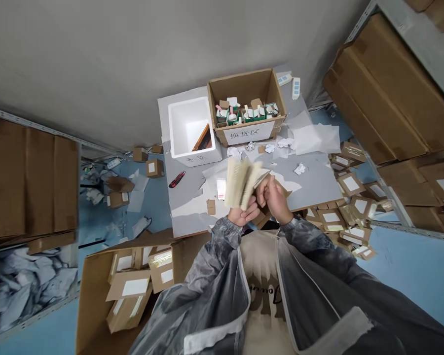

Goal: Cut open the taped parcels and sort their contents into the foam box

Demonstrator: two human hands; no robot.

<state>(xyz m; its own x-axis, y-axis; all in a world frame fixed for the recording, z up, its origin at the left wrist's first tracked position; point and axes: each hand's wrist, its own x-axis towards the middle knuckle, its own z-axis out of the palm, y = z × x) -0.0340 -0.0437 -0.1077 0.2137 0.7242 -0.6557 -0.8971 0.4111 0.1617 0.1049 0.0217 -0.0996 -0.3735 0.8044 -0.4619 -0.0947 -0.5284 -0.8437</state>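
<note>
Over the table (314, 185), the left hand (245, 214) grips a blurred bundle of papers (234, 183)
Right hand (274, 198) curled just beside it, grip unclear; work looks midway, papers fanned, not yet put down

pages (234, 183) are cream | sleeves (226, 238) show mottled grey | foam box (215, 155) is white | cutter (176, 179) is red and black | floor (422, 259) is blue
</note>
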